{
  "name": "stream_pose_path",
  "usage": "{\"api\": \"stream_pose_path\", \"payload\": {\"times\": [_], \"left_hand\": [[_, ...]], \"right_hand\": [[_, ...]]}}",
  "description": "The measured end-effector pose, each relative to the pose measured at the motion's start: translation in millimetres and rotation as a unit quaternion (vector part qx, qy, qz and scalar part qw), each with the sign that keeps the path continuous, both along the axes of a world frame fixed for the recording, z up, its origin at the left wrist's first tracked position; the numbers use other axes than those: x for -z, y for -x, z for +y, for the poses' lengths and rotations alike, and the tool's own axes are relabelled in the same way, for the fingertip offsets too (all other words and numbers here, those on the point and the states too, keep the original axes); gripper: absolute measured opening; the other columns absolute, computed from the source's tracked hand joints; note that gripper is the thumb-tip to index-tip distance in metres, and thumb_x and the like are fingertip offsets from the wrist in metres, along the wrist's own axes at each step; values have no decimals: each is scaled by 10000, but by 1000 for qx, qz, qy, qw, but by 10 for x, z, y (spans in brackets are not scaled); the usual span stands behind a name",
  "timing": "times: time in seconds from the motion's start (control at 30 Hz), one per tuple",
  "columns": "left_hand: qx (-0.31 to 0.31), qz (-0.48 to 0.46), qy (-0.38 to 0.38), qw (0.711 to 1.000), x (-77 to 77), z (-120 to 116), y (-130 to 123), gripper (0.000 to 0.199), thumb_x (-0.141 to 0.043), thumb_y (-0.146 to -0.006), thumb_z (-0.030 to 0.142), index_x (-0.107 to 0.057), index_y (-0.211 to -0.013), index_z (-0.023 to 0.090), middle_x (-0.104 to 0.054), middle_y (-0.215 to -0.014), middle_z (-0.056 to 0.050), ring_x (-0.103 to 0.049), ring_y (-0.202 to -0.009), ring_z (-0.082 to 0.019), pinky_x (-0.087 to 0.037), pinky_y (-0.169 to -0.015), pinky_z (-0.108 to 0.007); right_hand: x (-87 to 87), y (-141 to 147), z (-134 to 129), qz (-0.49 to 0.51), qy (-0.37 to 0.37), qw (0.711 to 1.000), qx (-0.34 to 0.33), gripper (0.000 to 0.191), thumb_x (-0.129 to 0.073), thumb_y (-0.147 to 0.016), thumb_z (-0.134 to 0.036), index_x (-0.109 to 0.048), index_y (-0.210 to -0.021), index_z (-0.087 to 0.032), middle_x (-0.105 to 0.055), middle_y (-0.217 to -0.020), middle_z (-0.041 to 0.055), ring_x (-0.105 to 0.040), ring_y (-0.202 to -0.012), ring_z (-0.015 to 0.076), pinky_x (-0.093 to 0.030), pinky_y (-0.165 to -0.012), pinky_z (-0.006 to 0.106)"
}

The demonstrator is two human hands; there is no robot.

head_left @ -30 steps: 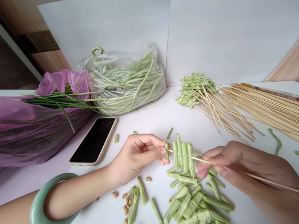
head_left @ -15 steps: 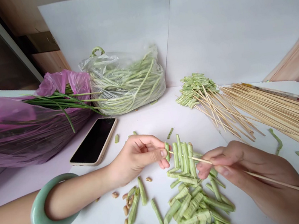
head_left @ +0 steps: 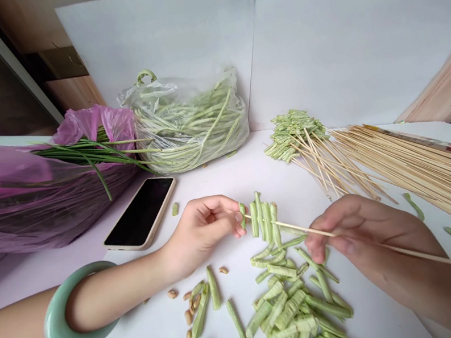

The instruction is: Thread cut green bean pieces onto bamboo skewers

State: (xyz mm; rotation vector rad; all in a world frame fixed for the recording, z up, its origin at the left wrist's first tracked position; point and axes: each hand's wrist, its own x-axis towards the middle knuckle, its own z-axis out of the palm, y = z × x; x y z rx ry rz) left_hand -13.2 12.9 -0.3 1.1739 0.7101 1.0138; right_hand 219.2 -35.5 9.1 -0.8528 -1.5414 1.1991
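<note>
My left hand [head_left: 210,232], with a pale green bangle [head_left: 80,308] on its wrist, pinches a short green bean piece [head_left: 242,215] at the tip of a wooden skewer [head_left: 305,229]. Several cut bean pieces [head_left: 267,221] are threaded side by side near that tip. My right hand [head_left: 376,242] grips the skewer further back, fingers closed round it, and its rear end runs off to the lower right. Under the skewer, a heap of cut bean pieces [head_left: 292,308] lies on the white surface.
Finished bean skewers [head_left: 299,128] and a bundle of bare skewers [head_left: 425,176] lie right. A phone [head_left: 140,215], a purple bag [head_left: 17,192] with green stalks and a clear bag of long beans [head_left: 196,122] are left and behind. Small brown beans [head_left: 188,317] are scattered in front.
My left hand and the threaded pieces have shifted slightly left and up. My right hand has moved back along the skewer, leaving more bare stick between it and the pieces.
</note>
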Motion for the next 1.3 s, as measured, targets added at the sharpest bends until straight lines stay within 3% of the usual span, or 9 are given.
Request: {"api": "stream_pose_path", "payload": {"times": [0.13, 0.3, 0.77, 1.03, 1.3], "left_hand": [[-29, -22, 23, 999, 4, 35, 9, 184, -763, -681, 255, -681, -744, 103, -652, -608, -16, -586, -568, -95, -479, -600, -214], [-10, -33, 97, 995, 9, 39, 14, 206, -805, -614, 238, -664, -666, 97, -658, -561, -24, -612, -510, -109, -487, -536, -210], [37, -68, 179, 981, 26, 59, 38, 144, -802, -611, 174, -682, -646, 103, -648, -491, -19, -596, -444, -90, -475, -476, -176], [18, -70, 164, 984, 48, 71, 38, 132, -775, -664, 186, -683, -690, 95, -657, -538, -25, -584, -471, -67, -475, -515, -156], [-51, -79, 95, 991, -22, 44, 17, 214, -795, -649, 201, -684, -809, 112, -675, -636, -21, -651, -572, -110, -537, -585, -196]], "right_hand": [[-9, 13, 81, 103, -6, 995, 16, 232, -533, -875, -397, -691, -806, -241, -696, -691, 22, -652, -636, 146, -555, -639, 280], [48, 50, 90, 161, 24, 986, 22, 218, -546, -878, -336, -712, -775, -239, -682, -671, -2, -671, -677, 154, -564, -642, 293], [72, 74, 73, 166, 33, 985, 44, 186, -589, -851, -307, -701, -720, -238, -706, -670, 8, -703, -658, 189, -598, -632, 356], [116, 114, 55, 154, 28, 986, 48, 191, -586, -853, -319, -650, -700, -224, -734, -716, 25, -718, -699, 201, -606, -668, 347], [116, 122, 25, 147, 25, 986, 77, 199, -563, -865, -344, -706, -770, -242, -750, -724, 34, -726, -715, 210, -611, -696, 357]]}}
